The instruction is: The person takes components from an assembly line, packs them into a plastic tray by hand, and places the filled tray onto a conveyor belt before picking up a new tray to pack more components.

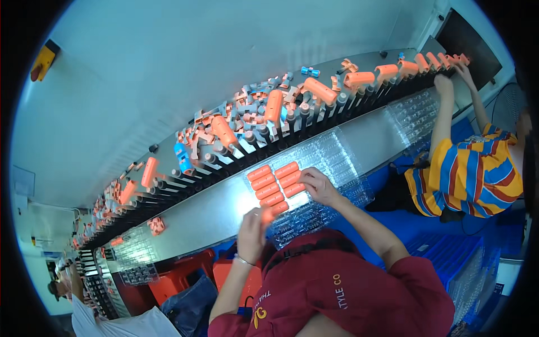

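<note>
Two columns of orange half-round plastic shells [264, 183] lie in a clear plastic blister tray [335, 150] in front of me. At the near end of the left column, my left hand [252, 235] is closed on an orange plastic shell [268, 215], slightly blurred. My right hand [320, 187] has its fingers bent at the right end of the right column. Its fingertips meet an orange shell [294, 190] there, and the hand partly hides that end.
A long row of dark upright pegs [264, 140] runs behind the tray, with orange shells on some. Beyond it lies a pile of small grey, blue and orange parts [247, 106]. A co-worker in a striped shirt [466, 174] reaches to the row at right. Red stools [185, 275] stand at left.
</note>
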### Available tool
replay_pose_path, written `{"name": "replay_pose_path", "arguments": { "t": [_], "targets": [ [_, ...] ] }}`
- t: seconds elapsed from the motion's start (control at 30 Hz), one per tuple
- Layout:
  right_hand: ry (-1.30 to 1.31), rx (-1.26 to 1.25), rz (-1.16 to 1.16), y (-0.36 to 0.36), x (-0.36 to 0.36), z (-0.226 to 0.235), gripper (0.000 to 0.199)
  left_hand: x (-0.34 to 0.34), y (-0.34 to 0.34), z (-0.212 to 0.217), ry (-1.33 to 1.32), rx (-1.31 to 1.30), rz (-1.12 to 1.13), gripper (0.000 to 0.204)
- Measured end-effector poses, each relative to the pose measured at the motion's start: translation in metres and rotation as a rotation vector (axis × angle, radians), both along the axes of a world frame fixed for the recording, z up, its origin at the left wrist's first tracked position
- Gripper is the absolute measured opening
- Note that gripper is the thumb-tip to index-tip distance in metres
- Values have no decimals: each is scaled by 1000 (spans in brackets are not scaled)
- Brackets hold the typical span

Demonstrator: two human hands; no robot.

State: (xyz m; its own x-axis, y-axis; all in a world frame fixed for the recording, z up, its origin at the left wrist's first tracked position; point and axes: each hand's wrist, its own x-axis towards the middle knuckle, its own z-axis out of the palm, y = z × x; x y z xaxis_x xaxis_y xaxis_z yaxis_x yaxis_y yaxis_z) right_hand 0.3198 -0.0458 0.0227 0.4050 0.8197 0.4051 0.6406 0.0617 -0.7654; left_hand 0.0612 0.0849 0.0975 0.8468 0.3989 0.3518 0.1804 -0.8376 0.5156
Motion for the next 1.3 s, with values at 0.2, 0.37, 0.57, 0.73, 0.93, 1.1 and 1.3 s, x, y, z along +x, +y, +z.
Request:
{"name": "replay_pose_path", "arguments": {
  "t": [0.2, 0.37, 0.57, 0.73, 0.93, 1.1, 1.3],
  "targets": [
    [-21, 26, -3, 4, -9, 0, 17, 5, -31, -66, 87, 30, -35, 50],
    [-7, 9, -8, -5, -17, 6, 17, -6, -37, -44, 156, 178, 21, 54],
    [-7, -9, -33, -13, -14, 16, 17, 40, 61, 69, -330, 236, 204, 54],
    [-1, 4, -33, -11, -18, 13, 19, 63, 170, 154, 108, -36, 189, 48],
    [21, 10, -30, -14, 2, 14, 15, 56, 181, 154, 287, 222, 201, 31],
    [32, 15, -31, -17, 18, 13, 15, 34, 166, 108, -132, 443, 452, 34],
    [12, 27, -20, -12, 25, 9, 17, 3, 218, 114, 14, 328, 489, 34]
  ]
}}
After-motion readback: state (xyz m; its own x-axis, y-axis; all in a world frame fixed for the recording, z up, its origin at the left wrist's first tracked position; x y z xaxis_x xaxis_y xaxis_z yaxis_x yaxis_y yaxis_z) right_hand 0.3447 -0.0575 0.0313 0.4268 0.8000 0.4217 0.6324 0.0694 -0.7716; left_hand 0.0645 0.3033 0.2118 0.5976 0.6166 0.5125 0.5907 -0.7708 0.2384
